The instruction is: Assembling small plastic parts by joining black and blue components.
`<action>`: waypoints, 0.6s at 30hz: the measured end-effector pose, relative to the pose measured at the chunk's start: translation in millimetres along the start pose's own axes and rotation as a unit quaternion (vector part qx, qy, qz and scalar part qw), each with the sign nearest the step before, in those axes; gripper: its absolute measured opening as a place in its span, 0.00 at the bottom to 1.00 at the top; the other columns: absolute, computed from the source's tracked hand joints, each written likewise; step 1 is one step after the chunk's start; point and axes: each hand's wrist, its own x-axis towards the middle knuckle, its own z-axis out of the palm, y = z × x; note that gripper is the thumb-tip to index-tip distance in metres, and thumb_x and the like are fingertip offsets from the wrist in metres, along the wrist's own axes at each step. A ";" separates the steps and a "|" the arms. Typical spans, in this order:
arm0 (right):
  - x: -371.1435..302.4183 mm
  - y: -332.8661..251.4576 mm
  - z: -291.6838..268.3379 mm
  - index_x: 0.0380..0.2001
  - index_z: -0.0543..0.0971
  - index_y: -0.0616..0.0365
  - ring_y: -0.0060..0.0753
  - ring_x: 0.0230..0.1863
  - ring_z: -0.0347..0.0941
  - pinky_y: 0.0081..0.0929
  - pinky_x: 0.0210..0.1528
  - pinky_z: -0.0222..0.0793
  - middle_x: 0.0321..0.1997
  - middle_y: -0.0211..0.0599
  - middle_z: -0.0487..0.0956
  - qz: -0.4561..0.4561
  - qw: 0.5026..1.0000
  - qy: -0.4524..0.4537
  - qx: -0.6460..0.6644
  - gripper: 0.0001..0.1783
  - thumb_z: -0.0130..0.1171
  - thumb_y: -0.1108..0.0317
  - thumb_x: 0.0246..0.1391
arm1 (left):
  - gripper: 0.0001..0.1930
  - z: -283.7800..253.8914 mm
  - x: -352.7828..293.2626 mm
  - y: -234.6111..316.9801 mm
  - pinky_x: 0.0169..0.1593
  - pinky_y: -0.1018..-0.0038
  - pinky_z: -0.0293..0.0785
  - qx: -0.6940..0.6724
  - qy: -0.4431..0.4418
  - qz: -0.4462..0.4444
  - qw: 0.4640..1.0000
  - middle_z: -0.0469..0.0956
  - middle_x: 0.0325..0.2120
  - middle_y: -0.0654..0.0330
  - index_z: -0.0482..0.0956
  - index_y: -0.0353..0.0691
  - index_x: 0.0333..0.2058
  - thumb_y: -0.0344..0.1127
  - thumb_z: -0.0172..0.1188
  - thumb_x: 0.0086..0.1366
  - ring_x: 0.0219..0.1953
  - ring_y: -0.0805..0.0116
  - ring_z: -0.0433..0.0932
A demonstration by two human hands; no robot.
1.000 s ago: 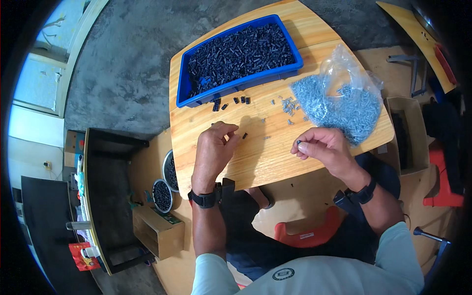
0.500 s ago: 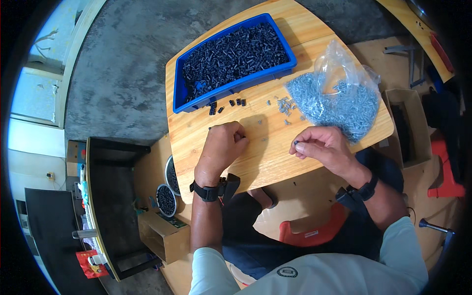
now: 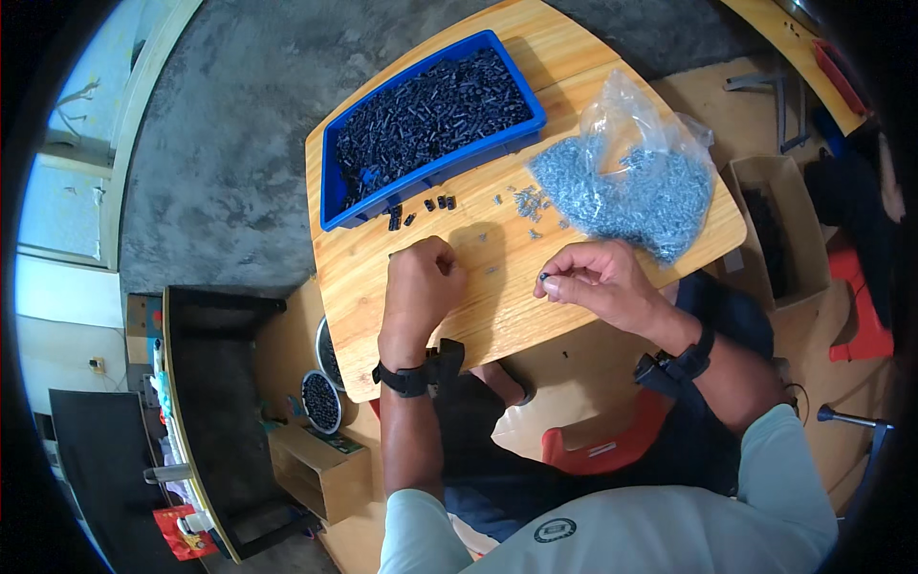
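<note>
Over the near left of the wooden table (image 3: 545, 316), my left hand (image 3: 421, 285) is curled closed. The back of it faces up and hides whatever its fingers hold. My right hand (image 3: 607, 284), to its right, pinches a small black piece (image 3: 544, 276) between thumb and fingertips, apart from the left hand. Beyond my hands a few short black plastic pieces (image 3: 441, 203) lie in front of a blue tray (image 3: 330, 182) heaped with similar ones. A clear plastic bag (image 3: 631, 191) of small silvery screws rests at the right, with loose screws (image 3: 528, 203) beside it.
Two bowls of dark pieces (image 3: 321, 402) stand below the table's left side, near an open cardboard box (image 3: 330, 474). Another cardboard box (image 3: 779, 234) holds dark things at the right. A red stool (image 3: 607, 445) is beneath me. A black shelf (image 3: 229, 411) stands at left.
The whole view has shifted slightly, moving the tray and bag leftward in it. My left hand has turned a little, hiding its fingertips more; my right hand keeps its pinch.
</note>
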 end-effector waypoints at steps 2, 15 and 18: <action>0.0 -0.5 0.9 0.40 0.81 0.70 0.22 0.42 0.81 0.20 0.44 0.77 0.39 0.40 0.85 -0.002 1.000 0.005 0.008 0.10 0.62 0.71 0.61 | 0.03 -2.3 -1.1 7.4 0.28 0.73 0.74 -0.147 -0.022 -0.051 0.988 0.81 0.22 0.56 0.83 0.31 0.29 0.21 0.62 0.56 0.23 0.66 0.80; 2.6 -5.8 -1.0 0.45 0.82 0.66 0.25 0.42 0.81 0.23 0.42 0.79 0.41 0.39 0.84 0.011 0.987 0.016 0.159 0.14 0.63 0.66 0.62 | 0.05 25.8 -6.9 48.2 0.28 0.83 0.73 -0.502 -0.029 0.034 0.864 0.82 0.34 0.58 0.85 0.31 0.36 0.19 0.64 0.61 0.28 0.78 0.79; 2.2 -6.6 -5.4 0.46 0.81 0.66 0.27 0.42 0.82 0.24 0.43 0.79 0.41 0.40 0.84 0.019 0.983 0.016 0.182 0.14 0.63 0.66 0.62 | 0.06 27.6 -5.2 50.6 0.33 0.82 0.76 -0.448 -0.020 0.070 0.891 0.82 0.35 0.57 0.84 0.31 0.36 0.19 0.64 0.60 0.31 0.76 0.80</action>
